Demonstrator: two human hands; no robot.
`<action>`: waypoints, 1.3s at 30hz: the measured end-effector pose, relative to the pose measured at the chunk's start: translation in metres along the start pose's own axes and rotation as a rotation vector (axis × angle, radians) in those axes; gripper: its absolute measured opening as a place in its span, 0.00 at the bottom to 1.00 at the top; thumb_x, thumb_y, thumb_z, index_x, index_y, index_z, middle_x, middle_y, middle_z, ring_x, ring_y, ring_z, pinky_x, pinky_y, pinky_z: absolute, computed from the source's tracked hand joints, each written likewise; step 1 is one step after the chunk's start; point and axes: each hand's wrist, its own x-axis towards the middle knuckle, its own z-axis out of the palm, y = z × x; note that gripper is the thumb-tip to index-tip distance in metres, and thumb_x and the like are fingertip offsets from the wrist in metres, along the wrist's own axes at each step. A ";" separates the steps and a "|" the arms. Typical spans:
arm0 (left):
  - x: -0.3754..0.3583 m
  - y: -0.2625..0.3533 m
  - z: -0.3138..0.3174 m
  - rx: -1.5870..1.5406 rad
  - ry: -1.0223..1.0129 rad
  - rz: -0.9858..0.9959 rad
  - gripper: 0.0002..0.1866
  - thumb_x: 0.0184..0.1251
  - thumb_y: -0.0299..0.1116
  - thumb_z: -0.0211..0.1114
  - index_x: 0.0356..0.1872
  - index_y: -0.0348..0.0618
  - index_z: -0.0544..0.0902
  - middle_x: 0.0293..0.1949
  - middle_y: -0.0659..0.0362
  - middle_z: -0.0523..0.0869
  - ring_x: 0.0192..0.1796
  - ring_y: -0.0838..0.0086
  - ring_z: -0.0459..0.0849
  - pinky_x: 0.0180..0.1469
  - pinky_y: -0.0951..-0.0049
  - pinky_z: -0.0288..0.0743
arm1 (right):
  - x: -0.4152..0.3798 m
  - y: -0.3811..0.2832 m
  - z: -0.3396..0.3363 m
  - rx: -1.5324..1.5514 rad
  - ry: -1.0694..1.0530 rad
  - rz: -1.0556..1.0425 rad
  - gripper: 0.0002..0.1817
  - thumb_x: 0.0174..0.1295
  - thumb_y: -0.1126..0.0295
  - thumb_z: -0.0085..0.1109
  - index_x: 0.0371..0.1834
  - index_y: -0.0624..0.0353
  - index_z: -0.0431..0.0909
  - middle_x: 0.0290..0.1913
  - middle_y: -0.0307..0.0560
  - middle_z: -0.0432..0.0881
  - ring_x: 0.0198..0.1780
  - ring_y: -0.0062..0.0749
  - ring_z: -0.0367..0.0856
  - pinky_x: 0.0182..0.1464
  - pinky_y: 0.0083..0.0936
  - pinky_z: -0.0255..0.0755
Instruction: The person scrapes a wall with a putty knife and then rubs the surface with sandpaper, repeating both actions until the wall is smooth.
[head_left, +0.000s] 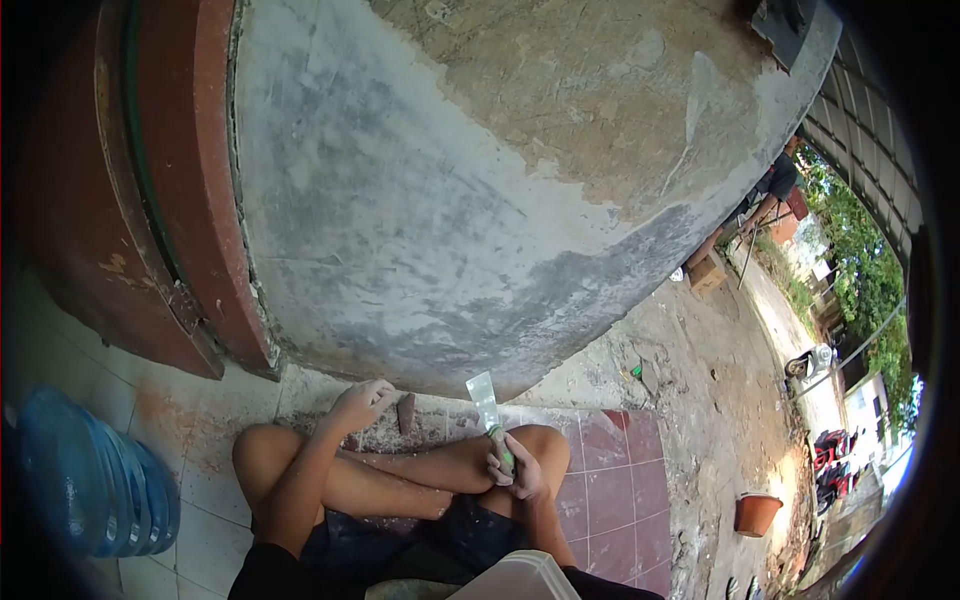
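Observation:
My right hand (515, 468) is wrapped round the green handle of a putty knife (484, 398), above my crossed legs. Its flat metal blade points up toward the foot of the wall (400, 220). Over my other knee, my left hand (362, 405) is loosely closed, its fingers curled and nothing visible in them. Just right of that hand, a small reddish-brown block (406, 413) lies on the dusty floor. The wall has a smooth grey-white coat on the lower left and rough, bare brownish patches higher up.
A large blue water bottle (100, 480) stands at the left, near a red-brown door frame (220, 200). Red tiles (610, 490) edge the floor on my right. Beyond are an orange bucket (757, 514), a wooden box (707, 274) and another person (775, 190).

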 end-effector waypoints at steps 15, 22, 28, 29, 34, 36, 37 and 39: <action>-0.005 -0.037 0.022 0.163 -0.250 -0.078 0.17 0.67 0.43 0.62 0.46 0.40 0.83 0.41 0.46 0.88 0.46 0.49 0.85 0.49 0.54 0.77 | 0.001 -0.068 0.080 -1.335 0.279 -1.046 0.25 0.68 0.73 0.62 0.68 0.63 0.73 0.40 0.44 0.81 0.36 0.23 0.78 0.36 0.19 0.73; 0.007 -0.029 0.015 0.144 0.111 -0.111 0.12 0.66 0.34 0.60 0.45 0.43 0.85 0.43 0.47 0.88 0.49 0.52 0.85 0.52 0.57 0.77 | -0.032 -0.167 0.213 -1.792 0.395 -1.469 0.27 0.62 0.76 0.65 0.66 0.47 0.78 0.42 0.47 0.80 0.30 0.32 0.83 0.27 0.27 0.76; 0.005 -0.043 0.015 0.222 0.227 -0.072 0.06 0.61 0.31 0.62 0.36 0.44 0.85 0.35 0.49 0.88 0.44 0.52 0.85 0.48 0.55 0.78 | -0.036 -0.186 0.237 -2.154 0.571 -1.599 0.30 0.59 0.74 0.66 0.67 0.37 0.78 0.41 0.41 0.78 0.28 0.30 0.82 0.24 0.28 0.75; 0.005 -0.040 0.014 0.175 0.228 -0.117 0.06 0.61 0.30 0.62 0.35 0.44 0.85 0.35 0.50 0.87 0.43 0.52 0.85 0.47 0.55 0.77 | -0.037 -0.186 0.239 -2.228 0.594 -1.581 0.30 0.59 0.73 0.66 0.66 0.37 0.78 0.41 0.40 0.78 0.28 0.29 0.81 0.23 0.27 0.75; 0.015 -0.050 0.026 0.148 0.280 -0.006 0.06 0.61 0.30 0.60 0.35 0.44 0.84 0.36 0.50 0.87 0.44 0.51 0.85 0.48 0.54 0.77 | -0.041 -0.186 0.248 -2.431 0.631 -1.485 0.32 0.57 0.72 0.67 0.68 0.37 0.76 0.41 0.38 0.77 0.26 0.25 0.80 0.20 0.25 0.74; 0.013 -0.050 0.027 0.151 0.260 0.020 0.06 0.62 0.30 0.60 0.36 0.44 0.84 0.36 0.50 0.87 0.44 0.51 0.85 0.48 0.54 0.77 | -0.041 -0.187 0.247 -2.408 0.601 -1.507 0.33 0.57 0.72 0.67 0.69 0.37 0.75 0.40 0.37 0.76 0.26 0.24 0.81 0.19 0.25 0.74; 0.012 -0.048 0.026 0.169 0.247 -0.006 0.06 0.63 0.31 0.60 0.36 0.44 0.84 0.36 0.49 0.87 0.44 0.50 0.85 0.48 0.53 0.77 | -0.036 -0.188 0.249 -2.409 0.602 -1.510 0.33 0.57 0.72 0.67 0.69 0.37 0.75 0.40 0.37 0.76 0.26 0.24 0.81 0.19 0.25 0.74; 0.013 -0.044 0.034 0.174 0.229 -0.033 0.07 0.64 0.32 0.60 0.37 0.44 0.84 0.36 0.49 0.87 0.44 0.49 0.85 0.48 0.53 0.77 | -0.028 -0.192 0.252 -2.401 0.561 -1.545 0.32 0.58 0.72 0.66 0.68 0.38 0.75 0.40 0.37 0.76 0.26 0.24 0.81 0.19 0.25 0.75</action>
